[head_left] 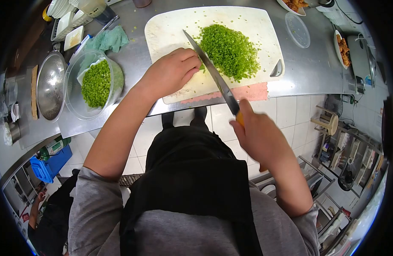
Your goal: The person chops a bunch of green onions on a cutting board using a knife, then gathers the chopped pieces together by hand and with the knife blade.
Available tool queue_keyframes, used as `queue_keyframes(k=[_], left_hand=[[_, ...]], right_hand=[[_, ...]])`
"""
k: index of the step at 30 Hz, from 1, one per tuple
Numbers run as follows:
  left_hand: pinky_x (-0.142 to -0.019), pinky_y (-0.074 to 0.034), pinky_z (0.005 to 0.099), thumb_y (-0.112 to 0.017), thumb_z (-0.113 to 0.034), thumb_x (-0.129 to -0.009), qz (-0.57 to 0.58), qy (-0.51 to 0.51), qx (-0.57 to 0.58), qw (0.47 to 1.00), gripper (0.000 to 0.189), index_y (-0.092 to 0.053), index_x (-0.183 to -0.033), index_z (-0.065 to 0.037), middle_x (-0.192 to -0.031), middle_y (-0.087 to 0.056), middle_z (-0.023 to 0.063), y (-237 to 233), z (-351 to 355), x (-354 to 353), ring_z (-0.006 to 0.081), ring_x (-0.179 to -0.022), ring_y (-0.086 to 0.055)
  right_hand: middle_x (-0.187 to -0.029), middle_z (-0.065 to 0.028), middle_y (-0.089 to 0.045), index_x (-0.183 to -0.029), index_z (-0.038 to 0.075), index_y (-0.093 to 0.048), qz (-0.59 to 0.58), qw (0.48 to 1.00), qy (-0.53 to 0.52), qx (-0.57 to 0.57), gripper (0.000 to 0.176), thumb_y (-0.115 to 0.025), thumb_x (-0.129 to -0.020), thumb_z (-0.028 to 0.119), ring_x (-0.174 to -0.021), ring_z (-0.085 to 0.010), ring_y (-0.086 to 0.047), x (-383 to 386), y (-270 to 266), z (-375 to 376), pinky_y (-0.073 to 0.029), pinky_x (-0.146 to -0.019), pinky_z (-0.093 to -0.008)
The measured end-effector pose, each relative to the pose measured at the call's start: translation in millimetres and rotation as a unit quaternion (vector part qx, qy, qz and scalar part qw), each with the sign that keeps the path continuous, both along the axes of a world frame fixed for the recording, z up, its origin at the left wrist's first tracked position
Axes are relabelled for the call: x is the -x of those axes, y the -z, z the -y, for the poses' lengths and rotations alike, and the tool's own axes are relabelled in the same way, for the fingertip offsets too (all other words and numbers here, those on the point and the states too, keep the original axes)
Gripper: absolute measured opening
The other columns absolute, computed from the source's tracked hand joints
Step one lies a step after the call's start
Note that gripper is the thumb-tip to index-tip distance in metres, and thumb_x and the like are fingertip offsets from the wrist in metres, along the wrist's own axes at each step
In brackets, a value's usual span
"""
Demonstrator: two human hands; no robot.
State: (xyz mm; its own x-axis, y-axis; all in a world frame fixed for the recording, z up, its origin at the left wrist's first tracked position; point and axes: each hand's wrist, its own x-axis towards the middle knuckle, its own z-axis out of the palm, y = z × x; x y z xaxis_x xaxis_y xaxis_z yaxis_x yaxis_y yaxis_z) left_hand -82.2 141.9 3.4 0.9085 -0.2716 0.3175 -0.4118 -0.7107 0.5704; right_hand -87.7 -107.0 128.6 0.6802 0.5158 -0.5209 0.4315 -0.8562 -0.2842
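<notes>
A long knife (pixel 217 77) with a yellow handle slants across the white cutting board (pixel 167 36), its tip pointing away to the left. My right hand (pixel 264 135) is closed round the handle, near the counter's front edge. On the board's left side my left hand (pixel 173 70) has its fingers curled and pressed down beside the blade. Under those fingertips a small bit of green onion (pixel 202 67) shows; the rest is hidden by the hand. Just right of the blade lies a heap of finely chopped green onion (pixel 230 51), with loose bits scattered round it.
A clear plastic tub (pixel 118 79) of chopped green onion stands left, beside a metal colander (pixel 51 87). A green cloth (pixel 111 39) lies behind it. A pink cloth (pixel 256 91) sticks out under the board. A clear lid (pixel 297 30) and plates of browned food (pixel 343 50) are right.
</notes>
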Motion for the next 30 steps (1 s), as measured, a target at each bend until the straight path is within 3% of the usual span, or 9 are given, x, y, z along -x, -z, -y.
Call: queue_keyframes(k=[3, 5, 7, 10, 13, 15, 19, 23, 30], left_hand=[[-0.084, -0.054, 0.0391, -0.067, -0.007, -0.088, 0.000, -0.001, 0.000, 1.000, 0.012, -0.066, -0.100, -0.005, -0.106, -0.064, 0.0089, 1, -3, 0, 0.0298, -0.099, -0.063], [-0.084, -0.054, 0.0391, -0.067, -0.007, -0.088, 0.002, 0.003, 0.004, 1.000, 0.012, -0.066, -0.100, -0.005, -0.106, -0.064, 0.0090, 2, 1, -1, 0.0298, -0.099, -0.063], [-0.084, -0.054, 0.0390, -0.068, -0.007, -0.087, 0.006, 0.002, 0.009, 1.000, 0.013, -0.066, -0.099, -0.005, -0.106, -0.064, 0.0090, 3, -1, 0, 0.0295, -0.099, -0.063], [-0.083, -0.055, 0.0401, -0.064, -0.010, -0.089, 0.033, 0.003, 0.009, 0.999, 0.010, -0.064, -0.098, -0.006, -0.103, -0.062, 0.0068, 5, -2, -1, 0.0285, -0.100, -0.062], [-0.083, -0.055, 0.0403, -0.065, -0.010, -0.089, 0.027, 0.007, 0.010, 1.000, 0.010, -0.065, -0.099, -0.006, -0.103, -0.062, 0.0068, 5, -2, -1, 0.0291, -0.099, -0.062], [-0.083, -0.055, 0.0404, -0.066, -0.010, -0.088, 0.035, 0.006, 0.008, 0.999, 0.011, -0.065, -0.098, -0.006, -0.103, -0.062, 0.0067, 4, -1, 0, 0.0290, -0.099, -0.062], [-0.082, -0.054, 0.0403, -0.069, -0.010, -0.085, 0.046, -0.006, 0.026, 0.999, 0.013, -0.064, -0.096, -0.007, -0.100, -0.062, 0.0067, -5, -2, 5, 0.0281, -0.096, -0.062], [-0.079, -0.054, 0.0382, -0.072, -0.007, -0.082, 0.012, -0.012, 0.014, 1.000, 0.019, -0.064, -0.099, -0.007, -0.103, -0.062, 0.0079, -3, -8, 9, 0.0286, -0.094, -0.063], [-0.078, -0.054, 0.0379, -0.071, -0.005, -0.081, 0.009, 0.004, 0.011, 1.000, 0.015, -0.061, -0.093, -0.006, -0.098, -0.062, 0.0075, 1, -12, 4, 0.0279, -0.092, -0.062]], right_hand=[[-0.074, -0.0252, -0.068, -0.114, -0.001, -0.046, -0.039, 0.998, 0.015, 0.041, 0.029, -0.058, -0.098, 0.021, -0.072, -0.0426, -0.070, 13, 24, -6, -0.056, -0.064, -0.0528], [-0.074, -0.0255, -0.068, -0.113, 0.000, -0.046, 0.029, 1.000, 0.008, -0.006, 0.029, -0.058, -0.098, 0.021, -0.072, -0.0433, -0.070, 1, 51, -16, -0.056, -0.064, -0.0526], [-0.075, -0.0256, -0.068, -0.116, 0.000, -0.046, 0.041, 0.998, 0.002, -0.042, 0.032, -0.059, -0.097, 0.023, -0.072, -0.0437, -0.070, -10, 38, -14, -0.057, -0.065, -0.0530], [-0.076, -0.0263, -0.068, -0.128, -0.002, -0.044, -0.028, 0.999, -0.001, 0.042, 0.043, -0.060, -0.097, 0.024, -0.073, -0.0439, -0.070, -2, -2, -5, -0.057, -0.067, -0.0544], [-0.077, -0.0252, -0.068, -0.124, -0.003, -0.045, 0.012, 1.000, 0.020, 0.006, 0.037, -0.058, -0.098, 0.021, -0.075, -0.0435, -0.070, 8, 46, -17, -0.057, -0.068, -0.0542], [-0.078, -0.0252, -0.069, -0.122, -0.003, -0.045, 0.018, 1.000, 0.018, -0.015, 0.036, -0.057, -0.098, 0.020, -0.076, -0.0435, -0.070, -6, 46, -27, -0.057, -0.068, -0.0542], [-0.080, -0.0264, -0.068, -0.119, -0.004, -0.046, 0.001, 0.999, 0.010, -0.045, 0.033, -0.057, -0.098, 0.019, -0.078, -0.0444, -0.069, -19, 9, -25, -0.056, -0.070, -0.0548], [-0.079, -0.0284, -0.068, -0.114, -0.004, -0.046, -0.061, 0.997, 0.023, 0.035, 0.031, -0.059, -0.097, 0.019, -0.078, -0.0467, -0.068, -2, -39, -10, -0.055, -0.071, -0.0558], [-0.074, -0.0250, -0.068, -0.113, -0.002, -0.045, -0.003, 0.999, 0.036, 0.021, 0.031, -0.059, -0.098, 0.022, -0.072, -0.0438, -0.069, 14, 43, -21, -0.057, -0.063, -0.0524]])
